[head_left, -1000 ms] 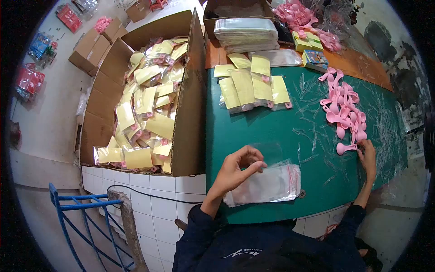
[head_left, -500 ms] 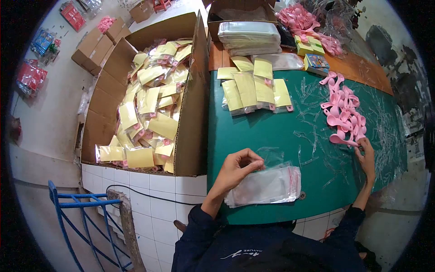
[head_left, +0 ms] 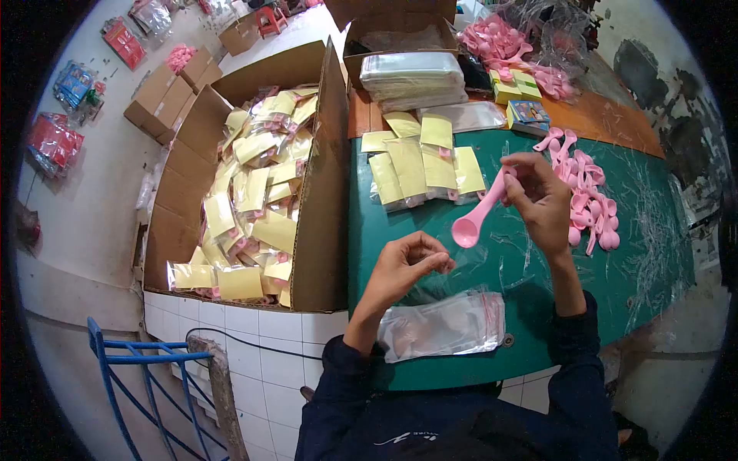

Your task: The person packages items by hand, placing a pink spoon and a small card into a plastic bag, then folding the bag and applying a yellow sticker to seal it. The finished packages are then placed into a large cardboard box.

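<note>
My right hand (head_left: 542, 203) pinches the handle of a pink plastic spoon (head_left: 482, 211), its bowl hanging down to the left above the green table. My left hand (head_left: 407, 269) is closed in a pinch on a clear plastic bag (head_left: 460, 265), whose thin film barely shows against the green. Just below my left hand lies a stack of clear plastic bags (head_left: 442, 329). A pile of pink spoons (head_left: 588, 192) lies at the right of the table, beyond my right hand.
Packed bags with yellow cards (head_left: 403, 169) lie at the table's back left. A large cardboard box (head_left: 327, 184) of similar packs stands to the left. Clear bags (head_left: 411, 77), small card packs (head_left: 529, 114) and more pink spoons (head_left: 496, 38) sit at the back. Plastic scraps (head_left: 653, 223) litter the right side.
My right hand has lifted a spoon from the pile and brought it left, near my left hand. My left hand stays almost in place. The view has shifted slightly.
</note>
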Motion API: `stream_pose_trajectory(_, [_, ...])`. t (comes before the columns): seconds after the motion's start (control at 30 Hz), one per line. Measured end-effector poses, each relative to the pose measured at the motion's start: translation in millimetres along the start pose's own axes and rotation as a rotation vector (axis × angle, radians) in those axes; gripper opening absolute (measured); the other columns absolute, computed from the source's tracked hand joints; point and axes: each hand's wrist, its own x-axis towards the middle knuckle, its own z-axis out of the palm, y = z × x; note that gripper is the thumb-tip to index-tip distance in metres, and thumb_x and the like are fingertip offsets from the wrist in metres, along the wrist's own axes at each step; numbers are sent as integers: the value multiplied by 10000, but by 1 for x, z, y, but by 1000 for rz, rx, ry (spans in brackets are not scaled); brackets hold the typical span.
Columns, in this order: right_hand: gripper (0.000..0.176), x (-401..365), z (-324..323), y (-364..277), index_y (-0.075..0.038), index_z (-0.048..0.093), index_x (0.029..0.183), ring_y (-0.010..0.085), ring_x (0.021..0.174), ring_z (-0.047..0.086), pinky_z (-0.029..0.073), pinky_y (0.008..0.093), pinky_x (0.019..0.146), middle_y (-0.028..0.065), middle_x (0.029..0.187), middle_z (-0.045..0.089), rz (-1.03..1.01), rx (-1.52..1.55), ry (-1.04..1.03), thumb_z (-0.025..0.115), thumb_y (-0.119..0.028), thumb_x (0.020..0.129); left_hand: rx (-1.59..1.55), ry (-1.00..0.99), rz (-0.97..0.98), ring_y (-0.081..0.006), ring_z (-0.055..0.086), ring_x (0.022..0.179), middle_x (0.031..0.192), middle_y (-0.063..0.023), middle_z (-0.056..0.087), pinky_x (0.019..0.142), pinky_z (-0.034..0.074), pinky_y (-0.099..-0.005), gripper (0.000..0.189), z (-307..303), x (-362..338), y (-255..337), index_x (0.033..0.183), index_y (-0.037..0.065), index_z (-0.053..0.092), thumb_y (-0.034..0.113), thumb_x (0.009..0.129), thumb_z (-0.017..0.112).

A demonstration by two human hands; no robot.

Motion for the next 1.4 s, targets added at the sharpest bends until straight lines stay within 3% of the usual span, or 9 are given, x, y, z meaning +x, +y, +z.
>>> stream_pose_trajectory(0.13, [175,-7,3,-3,-13,551,1023,79,708,594,497,209,617,24,834,594,-25,95,58,565,-30,849,13,79,-11,-135,626,763,829,-97,656,705,494,-251,141,2,1,-7,919,-14,563,110,860,597])
stream_pose_trajectory(0.37, [169,-9,7,-7,-4,544,1017,101,763,612,519,230,691,39,853,597,7,69,-138,557,-10,849,4,158,-13,-109,618,767,873,-57,663,670,449,-207,217,7,-1,-4,1046,-3,566,131,876,578])
stream_pose_trajectory(0.57, [182,-10,11,-6,5,535,1027,111,760,616,527,245,698,58,847,606,15,119,-155,564,-12,849,-46,91,52,-79,593,838,931,-49,648,692,449,-205,274,4,-1,-10,1107,-9,559,143,879,578])
stream_pose_trajectory(0.87, [189,-11,12,-11,5,531,1033,115,758,616,525,244,680,62,862,593,-19,98,-77,560,0,847,-22,-84,-89,-119,606,875,993,-74,648,728,460,-231,279,6,-6,6,1112,-10,567,160,891,557])
stream_pose_trajectory(0.97, [182,-12,10,-12,8,535,1025,112,751,615,521,242,668,70,845,604,-25,58,-130,565,-6,846,38,-45,-78,-142,615,898,1010,-112,650,734,451,-239,341,7,-6,6,1132,-7,566,233,890,554])
stream_pose_trajectory(1.17, [181,-10,2,-17,8,546,1008,110,766,614,504,233,657,78,839,617,-15,-26,-197,583,-21,833,-35,47,2,-135,610,911,1016,-106,648,748,452,-229,341,7,-5,-1,1138,3,564,239,892,549])
stream_pose_trajectory(1.4, [185,-9,-3,-19,-7,560,1000,115,791,622,492,246,708,75,851,634,-64,-111,-189,589,-15,817,43,-51,-63,-115,605,879,987,-49,637,735,454,-218,368,7,-6,6,1214,18,525,196,894,557])
